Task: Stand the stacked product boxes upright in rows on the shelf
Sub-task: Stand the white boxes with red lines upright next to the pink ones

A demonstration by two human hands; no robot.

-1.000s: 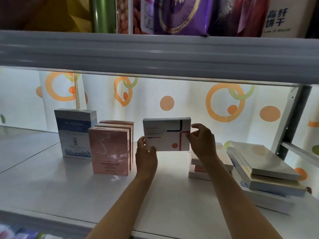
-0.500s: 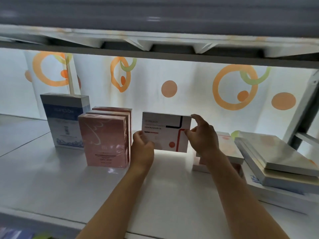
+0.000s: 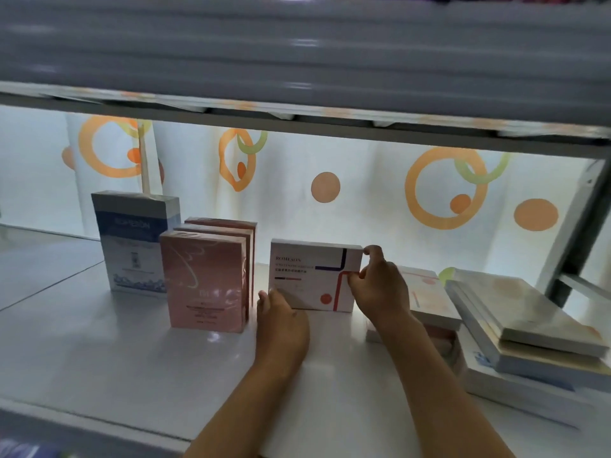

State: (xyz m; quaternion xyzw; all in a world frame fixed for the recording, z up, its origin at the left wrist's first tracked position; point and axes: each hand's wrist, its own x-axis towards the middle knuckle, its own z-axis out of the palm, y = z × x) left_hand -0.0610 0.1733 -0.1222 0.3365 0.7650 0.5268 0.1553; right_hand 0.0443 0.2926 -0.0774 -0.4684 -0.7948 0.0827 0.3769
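Note:
A white box with red and dark lines (image 3: 310, 274) stands upright on its long edge on the white shelf (image 3: 115, 358), right of three upright pink boxes (image 3: 206, 279). My right hand (image 3: 378, 285) pinches its right edge near the top corner. My left hand (image 3: 281, 320) rests at its lower left corner, fingers touching the box's bottom. A blue and white box (image 3: 134, 241) stands upright at the far left. To the right lie a flat stack of white and pink boxes (image 3: 426, 299) and a stack of larger flat boxes (image 3: 529, 328).
The upper shelf's grey edge (image 3: 297, 61) hangs low over the opening. A metal upright (image 3: 575, 233) stands at the right. A backlit curtain with orange circles (image 3: 330, 186) closes the back. Bare shelf surface lies in front of the boxes.
The white box has come down from mid-air onto the shelf beside the pink boxes. My left hand slid from its left edge to its lower left corner.

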